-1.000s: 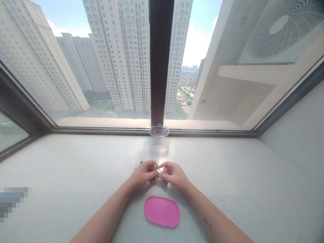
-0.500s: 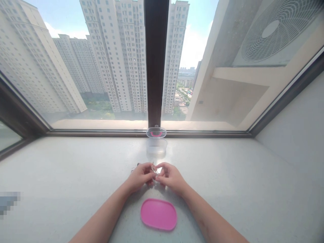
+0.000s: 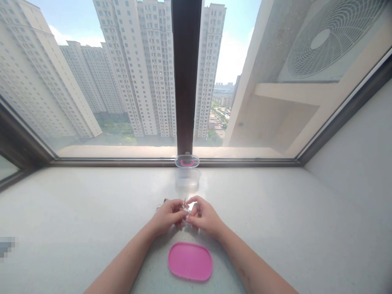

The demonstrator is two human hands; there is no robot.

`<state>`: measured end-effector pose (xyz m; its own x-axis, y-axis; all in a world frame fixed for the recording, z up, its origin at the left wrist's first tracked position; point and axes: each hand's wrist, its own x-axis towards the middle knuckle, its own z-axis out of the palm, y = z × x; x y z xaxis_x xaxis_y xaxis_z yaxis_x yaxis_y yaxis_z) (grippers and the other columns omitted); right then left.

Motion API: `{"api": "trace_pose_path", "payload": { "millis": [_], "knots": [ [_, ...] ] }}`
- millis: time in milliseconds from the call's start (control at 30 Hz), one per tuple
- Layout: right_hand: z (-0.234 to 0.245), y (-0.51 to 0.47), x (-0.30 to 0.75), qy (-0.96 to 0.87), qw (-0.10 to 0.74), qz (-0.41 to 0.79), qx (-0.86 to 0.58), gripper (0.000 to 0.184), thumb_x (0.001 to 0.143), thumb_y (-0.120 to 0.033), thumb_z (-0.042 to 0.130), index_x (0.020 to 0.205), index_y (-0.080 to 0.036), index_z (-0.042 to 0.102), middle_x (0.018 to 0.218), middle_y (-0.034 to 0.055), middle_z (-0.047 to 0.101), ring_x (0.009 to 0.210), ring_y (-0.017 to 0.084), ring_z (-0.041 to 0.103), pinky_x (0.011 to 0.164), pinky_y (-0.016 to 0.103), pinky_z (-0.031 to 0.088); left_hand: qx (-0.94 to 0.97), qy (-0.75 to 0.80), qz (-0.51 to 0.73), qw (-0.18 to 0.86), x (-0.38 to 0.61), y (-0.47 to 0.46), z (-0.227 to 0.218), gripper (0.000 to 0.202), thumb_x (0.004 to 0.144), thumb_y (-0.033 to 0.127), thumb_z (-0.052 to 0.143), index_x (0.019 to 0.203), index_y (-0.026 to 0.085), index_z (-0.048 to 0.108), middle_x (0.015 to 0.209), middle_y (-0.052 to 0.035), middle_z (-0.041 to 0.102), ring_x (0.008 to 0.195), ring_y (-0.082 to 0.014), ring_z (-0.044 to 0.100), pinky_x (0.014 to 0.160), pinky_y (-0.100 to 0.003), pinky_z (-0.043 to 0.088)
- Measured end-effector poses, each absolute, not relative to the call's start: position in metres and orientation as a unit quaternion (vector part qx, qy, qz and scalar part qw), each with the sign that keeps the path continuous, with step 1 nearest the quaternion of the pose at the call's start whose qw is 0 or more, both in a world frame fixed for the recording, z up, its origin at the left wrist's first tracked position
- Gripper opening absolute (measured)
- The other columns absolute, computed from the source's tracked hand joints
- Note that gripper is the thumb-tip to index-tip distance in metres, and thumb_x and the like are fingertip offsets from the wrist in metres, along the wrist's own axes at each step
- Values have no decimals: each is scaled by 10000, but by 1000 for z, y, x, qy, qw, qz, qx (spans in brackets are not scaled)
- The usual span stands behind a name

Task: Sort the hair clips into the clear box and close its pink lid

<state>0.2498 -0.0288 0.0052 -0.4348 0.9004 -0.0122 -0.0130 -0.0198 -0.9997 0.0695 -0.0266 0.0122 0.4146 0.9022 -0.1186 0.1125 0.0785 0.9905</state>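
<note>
Between my two hands is a small, shiny, light-metal thing (image 3: pixel 185 207) with thin bars or loops; its exact kind is too small to make out. My left hand (image 3: pixel 169 214) pinches it between thumb and fingers. From the other side, my right hand (image 3: pixel 204 217) grips it with the thumb low and the index finger curved over the top. Just behind my left hand lies a small thing with a dark part and a thin ring (image 3: pixel 158 207), partly hidden by that hand. Nearer to me, a pink oval tray or lid (image 3: pixel 190 261) rests flat on the white sill.
A clear plastic box (image 3: pixel 188 178) stands beyond my hands, its lid (image 3: pixel 187 161) raised against the window frame and fitted with a pink handle. The white sill (image 3: pixel 92 212) runs up to the dark-framed window. A pixelated grey patch sits at the left edge.
The whole view has shifted slightly. Both hands keep hold of the metal thing, which has turned a little between the fingers.
</note>
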Motion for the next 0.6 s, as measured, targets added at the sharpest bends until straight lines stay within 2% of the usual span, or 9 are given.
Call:
{"api": "trace_pose_path", "payload": {
  "millis": [167, 300, 500, 600],
  "knots": [
    [1, -29, 251, -584, 391, 611, -365, 458, 660, -205, 731, 1047, -224, 487, 607, -102, 514, 451, 85, 507, 464, 221, 425, 591, 421, 337, 600, 69, -27, 10, 190, 782, 310, 653, 838, 133, 610, 614, -8, 615, 501, -122, 576, 490, -220, 423],
    [-1, -28, 252, -582, 397, 612, -360, 448, 680, -244, 743, 1060, -209, 508, 613, -96, 492, 453, 77, 488, 463, 219, 418, 587, 416, 345, 603, 69, -26, 8, 176, 779, 287, 657, 848, 139, 590, 605, 5, 598, 502, -122, 582, 485, -213, 417],
    [-3, -27, 251, -583, 398, 610, -360, 370, 689, -277, 748, 977, -192, 531, 591, -92, 483, 442, 78, 474, 441, 216, 398, 583, 421, 348, 602, 70, -25, 8, 178, 765, 276, 657, 850, 142, 578, 602, 13, 587, 498, -124, 579, 478, -217, 420],
    [-2, -27, 251, -586, 394, 610, -361, 438, 682, -264, 754, 1053, -199, 532, 597, -97, 475, 444, 81, 474, 448, 221, 405, 582, 423, 343, 604, 70, -26, 11, 179, 762, 277, 654, 848, 138, 580, 596, 10, 588, 501, -125, 574, 484, -222, 425]
  ]
}}
